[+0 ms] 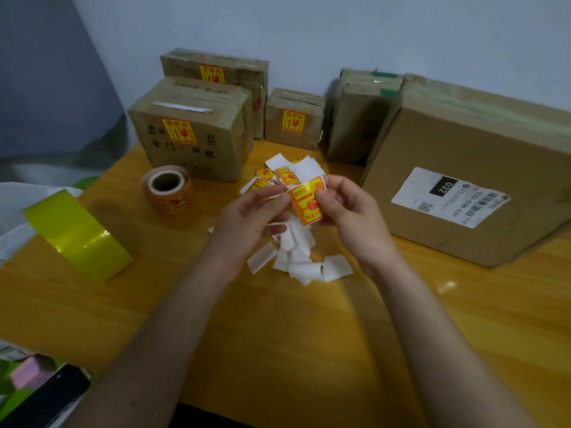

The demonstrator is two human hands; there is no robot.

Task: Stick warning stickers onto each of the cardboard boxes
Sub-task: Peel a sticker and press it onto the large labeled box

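Note:
Both hands hold one yellow-and-red warning sticker (307, 202) above the table's middle. My left hand (250, 217) pinches its left edge and my right hand (349, 211) grips its right side with thumb and fingers. Three cardboard boxes carry a sticker: a front left box (197, 140), one behind it (216, 69) and a small middle box (293, 118). A narrow upright box (358, 118) and a large box with a white shipping label (482, 168) on the right show no warning sticker. The sticker roll (168, 189) lies left of my hands.
Loose stickers (278, 176) and several white backing scraps (296, 254) litter the yellow wooden table (278, 335) under my hands. A yellow-green tape roll (77, 233) lies at the left. A dark phone (52, 396) sits at the bottom left corner.

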